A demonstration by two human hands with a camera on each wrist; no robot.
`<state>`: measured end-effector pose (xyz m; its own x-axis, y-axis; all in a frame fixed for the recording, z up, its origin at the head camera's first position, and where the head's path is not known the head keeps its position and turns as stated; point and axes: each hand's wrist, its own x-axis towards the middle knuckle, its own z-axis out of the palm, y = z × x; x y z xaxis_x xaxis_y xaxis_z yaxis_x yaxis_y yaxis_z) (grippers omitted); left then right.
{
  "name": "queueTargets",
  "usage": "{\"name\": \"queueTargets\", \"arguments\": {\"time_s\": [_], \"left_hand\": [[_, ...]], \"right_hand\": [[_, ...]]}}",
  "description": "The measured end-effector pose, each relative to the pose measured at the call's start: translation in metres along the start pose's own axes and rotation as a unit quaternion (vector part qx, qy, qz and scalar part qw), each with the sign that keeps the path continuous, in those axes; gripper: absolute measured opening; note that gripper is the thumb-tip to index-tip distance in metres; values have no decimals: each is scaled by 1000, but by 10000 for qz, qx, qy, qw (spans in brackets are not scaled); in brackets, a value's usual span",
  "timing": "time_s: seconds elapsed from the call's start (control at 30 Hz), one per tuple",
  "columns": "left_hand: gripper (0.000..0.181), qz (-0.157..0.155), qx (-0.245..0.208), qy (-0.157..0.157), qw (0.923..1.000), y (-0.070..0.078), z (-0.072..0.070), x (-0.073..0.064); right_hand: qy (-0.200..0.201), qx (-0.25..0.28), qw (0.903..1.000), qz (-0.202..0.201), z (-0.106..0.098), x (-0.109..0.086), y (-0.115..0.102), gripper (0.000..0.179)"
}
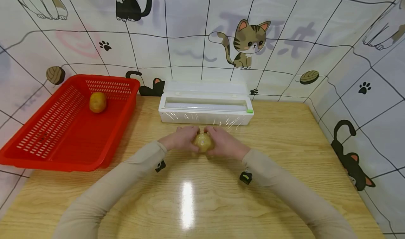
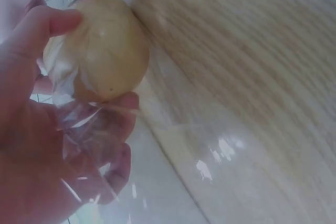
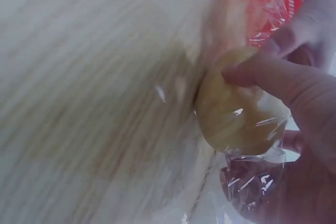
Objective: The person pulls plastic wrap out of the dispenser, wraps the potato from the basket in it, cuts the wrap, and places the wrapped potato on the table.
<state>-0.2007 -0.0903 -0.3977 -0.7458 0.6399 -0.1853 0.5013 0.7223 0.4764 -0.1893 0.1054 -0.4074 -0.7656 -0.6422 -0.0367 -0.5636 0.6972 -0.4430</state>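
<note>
A round, yellowish-tan potato (image 1: 203, 142) is held between both hands over the middle of the wooden table. Clear plastic film (image 2: 79, 124) wraps round part of it and spreads in loose folds below. My left hand (image 1: 183, 139) grips its left side, the thumb (image 2: 65, 22) lying against the skin. From the other side my right hand (image 1: 226, 143) holds it, thumb (image 3: 247, 72) pressed on the film-covered surface. Just behind the hands stands a white cling film box (image 1: 205, 118), its lid raised and a roll (image 1: 205, 107) inside; film hangs over its front.
On the left is a red plastic basket (image 1: 109, 140) with slotted walls; a second potato (image 1: 97, 102) lies near its back. A light wood table (image 1: 284, 196) extends under everything. Behind and to the right hangs a cat-patterned sheet (image 1: 190, 49). A green slider (image 1: 250, 111) sits at the box's right end.
</note>
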Motion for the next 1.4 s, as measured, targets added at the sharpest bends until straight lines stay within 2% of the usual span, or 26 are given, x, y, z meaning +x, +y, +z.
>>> {"name": "queueTargets", "arguments": {"time_s": [0.2,0.43,0.63,0.83,1.03,1.13,1.3,1.4], "left_hand": [[53,177,-299,-50,9994,-6,-4,2],[44,504,-493,-4,9975,-12,-11,0],[43,543,-522,-53,9971,-16,-14,0],[48,795,-597,153,9949,-22,-14,4],[38,763,-73,325,9965,-20,-14,7],[38,531,420,486,9965,-14,-15,7],[37,103,1598,619,9852,-3,-14,8],[37,12,1987,515,9787,0,-14,9]], "right_hand": [[-428,580,9971,238,-7,9,5,70],[-502,856,9944,374,-13,13,10,69],[-290,634,9968,394,-13,12,15,66],[-202,193,9995,159,-16,12,17,61],[-230,-624,9978,-7,-23,11,16,61],[-172,-880,9959,-70,-25,10,16,66],[-46,-1063,9942,-130,-23,9,16,59],[48,-1271,9918,-152,-21,9,16,53]]}}
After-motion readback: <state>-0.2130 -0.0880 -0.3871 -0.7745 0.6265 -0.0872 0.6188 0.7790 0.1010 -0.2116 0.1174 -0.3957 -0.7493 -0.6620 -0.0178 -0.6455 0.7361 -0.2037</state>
